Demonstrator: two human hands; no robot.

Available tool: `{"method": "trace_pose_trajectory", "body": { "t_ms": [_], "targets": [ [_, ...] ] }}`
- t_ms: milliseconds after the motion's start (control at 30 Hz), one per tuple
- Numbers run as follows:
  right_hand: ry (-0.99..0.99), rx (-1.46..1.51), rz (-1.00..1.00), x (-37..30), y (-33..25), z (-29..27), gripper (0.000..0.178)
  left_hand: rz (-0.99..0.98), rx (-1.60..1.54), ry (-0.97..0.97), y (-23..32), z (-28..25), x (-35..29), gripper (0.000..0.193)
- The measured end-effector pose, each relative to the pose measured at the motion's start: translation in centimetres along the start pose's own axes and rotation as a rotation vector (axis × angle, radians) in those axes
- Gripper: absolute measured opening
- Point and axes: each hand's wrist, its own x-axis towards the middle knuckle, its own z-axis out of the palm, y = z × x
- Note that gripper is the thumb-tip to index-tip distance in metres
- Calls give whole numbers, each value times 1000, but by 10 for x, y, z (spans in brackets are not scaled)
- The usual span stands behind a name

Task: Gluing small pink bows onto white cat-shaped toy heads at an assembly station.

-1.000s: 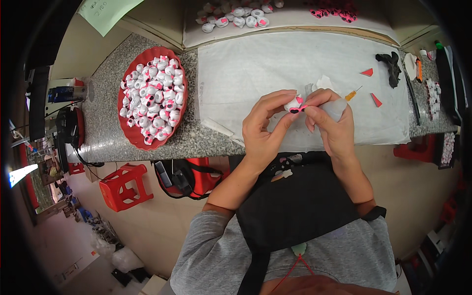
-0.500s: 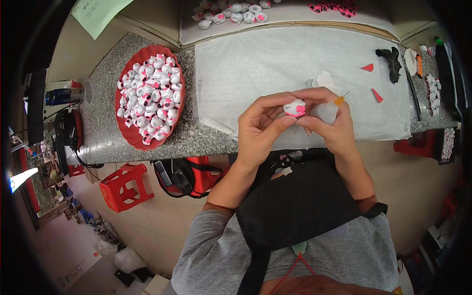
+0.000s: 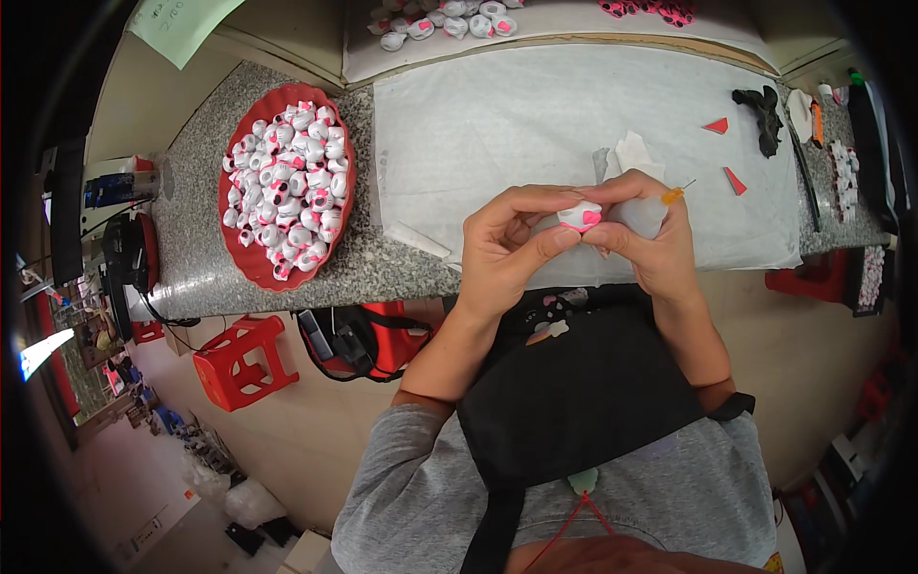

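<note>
Between the fingertips of both hands is a small white figurine head (image 3: 579,217) with bright pink parts. My left hand (image 3: 510,239) is closed on it, the thumb pressing from below and the forefinger above. From the other side my right hand (image 3: 653,253) touches it with thumb and fingertip. That hand also keeps a translucent squeeze bottle (image 3: 643,216) tucked in its grip. The bottle's orange needle tip (image 3: 673,196) points up and to the right. Both hands are above the front of a white sheet (image 3: 478,124), and the bottle's lower part is hidden by fingers.
A red scalloped tray (image 3: 251,263) heaped with similar heads stands at left on the granite counter (image 3: 378,258). Crumpled tissue (image 3: 633,155), two red scraps (image 3: 734,181) and a black crumpled item (image 3: 762,120) lie on the sheet. More white heads (image 3: 449,17) sit on the back shelf.
The figurine head has turned slightly between my fingers, so its pink part shows differently. Both hands keep their hold; the right hand and bottle sit slightly further right in view.
</note>
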Motion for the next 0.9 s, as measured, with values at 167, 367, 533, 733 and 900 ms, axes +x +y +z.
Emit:
{"method": "trace_pose_trajectory", "body": {
  "t_ms": [167,367,533,733,900],
  "targets": [
    [-8,4,2,-1,0,0,23,19,25,8,-2,-1,0,21],
    [-3,49,30,-2,-1,1,23,-3,35,-6,2,-1,-1,23],
    [10,35,53,-1,-5,3,22,-25,107,29,4,1,-2,25],
    [9,59,87,-2,-4,4,24,23,158,44,1,0,-5,25],
    [31,44,128,-1,-5,5,24,18,131,53,1,1,-3,24]
  ]
}}
